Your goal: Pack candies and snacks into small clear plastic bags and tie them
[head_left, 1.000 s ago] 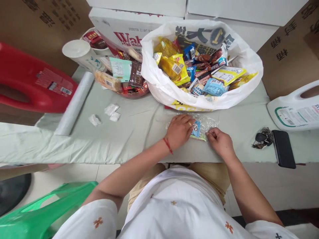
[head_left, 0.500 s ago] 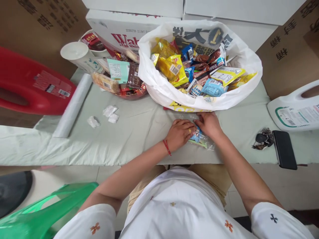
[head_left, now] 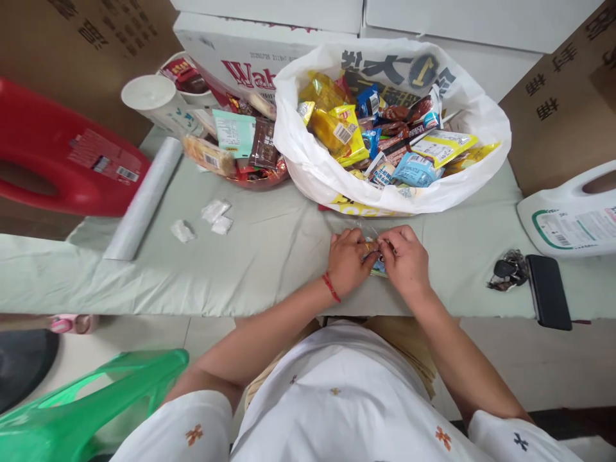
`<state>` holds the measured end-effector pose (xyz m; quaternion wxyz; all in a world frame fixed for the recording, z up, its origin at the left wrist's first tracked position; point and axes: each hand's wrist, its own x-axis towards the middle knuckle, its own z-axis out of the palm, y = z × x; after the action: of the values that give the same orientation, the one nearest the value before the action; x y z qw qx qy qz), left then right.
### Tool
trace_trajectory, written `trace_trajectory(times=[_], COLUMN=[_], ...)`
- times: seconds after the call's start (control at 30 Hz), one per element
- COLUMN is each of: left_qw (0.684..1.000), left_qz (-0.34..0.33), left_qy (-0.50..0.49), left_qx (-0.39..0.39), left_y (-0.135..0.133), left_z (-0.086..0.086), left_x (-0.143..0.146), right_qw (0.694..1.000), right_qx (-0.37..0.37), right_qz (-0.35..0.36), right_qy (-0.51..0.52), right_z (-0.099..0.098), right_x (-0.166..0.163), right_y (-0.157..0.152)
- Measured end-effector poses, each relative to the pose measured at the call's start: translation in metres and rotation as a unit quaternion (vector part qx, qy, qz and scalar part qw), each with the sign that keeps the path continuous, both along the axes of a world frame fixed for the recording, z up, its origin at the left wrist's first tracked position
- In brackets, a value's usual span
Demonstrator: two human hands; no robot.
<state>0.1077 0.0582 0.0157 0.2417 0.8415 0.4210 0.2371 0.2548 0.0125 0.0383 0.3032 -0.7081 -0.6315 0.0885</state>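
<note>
Between my hands, on the cloth near the table's front, lies a clear plastic bag (head_left: 380,271) with a blue-and-green packet inside. My left hand (head_left: 347,262), with a red string at its wrist and a ring, is closed on the bag's left side, fingers bent. From the right, my right hand (head_left: 405,262) pinches the bag, its fingertips meeting those of the left. Much of the bag is hidden under the fingers. Just beyond the hands stands a big white plastic bag (head_left: 308,173) full of wrapped snacks.
Left on the table are small clear crumpled pieces (head_left: 215,210), a white roll (head_left: 144,199), a red jug (head_left: 58,154), a paper cup (head_left: 154,102) and a heaped snack bowl (head_left: 260,179). Right are keys (head_left: 509,268), a phone (head_left: 549,290) and a white jug (head_left: 572,215). A green stool (head_left: 96,398) stands below.
My right hand has drawn back from the white bag's edge and now pinches the clear bag against my left fingers. The clear bag is bunched up more, with less of it showing.
</note>
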Motion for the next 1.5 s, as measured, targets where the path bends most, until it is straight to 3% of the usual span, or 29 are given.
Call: trace_trajectory(times=[0.2,0.37,0.5,0.57,0.67,0.8,1.0,1.2,1.5], left_qw=[0.984,0.963,0.972,0.972,0.961,0.956,0.984,0.974,0.973], left_qz=[0.095,0.013,0.028,-0.005,-0.079,-0.114,-0.123,-0.211,-0.228], left_qy=[-0.116,-0.211,-0.212,-0.216,-0.236,-0.204,-0.105,-0.081,-0.035], left_qx=[-0.099,-0.167,-0.099,-0.088,-0.124,-0.177,-0.076,-0.025,0.029], left_y=[-0.005,0.009,0.023,0.033,0.044,0.046,0.035,0.028,0.019], left_z=[-0.015,-0.022,-0.024,-0.026,-0.028,-0.027,-0.016,-0.015,-0.018], left_x=[0.001,-0.020,-0.038,-0.042,-0.045,-0.049,-0.053,-0.054,-0.057], right_qw=[0.996,0.996,0.993,0.991,0.989,0.989,0.986,0.977,0.964], right_qx=[0.075,0.092,0.111,0.121,0.128,0.126,0.132,0.159,0.147], right_qz=[-0.023,0.016,0.029,0.041,0.063,0.075,0.081,0.119,0.186], right_qy=[-0.034,-0.015,-0.020,-0.027,-0.032,-0.025,-0.055,-0.084,-0.118], right_z=[-0.027,-0.041,-0.044,-0.045,-0.044,-0.042,-0.041,-0.043,-0.038], right_x=[-0.023,-0.025,-0.023,-0.022,-0.020,-0.018,-0.016,-0.008,0.009], right_y=[-0.011,-0.012,-0.012,-0.012,-0.013,-0.015,-0.016,-0.026,-0.035])
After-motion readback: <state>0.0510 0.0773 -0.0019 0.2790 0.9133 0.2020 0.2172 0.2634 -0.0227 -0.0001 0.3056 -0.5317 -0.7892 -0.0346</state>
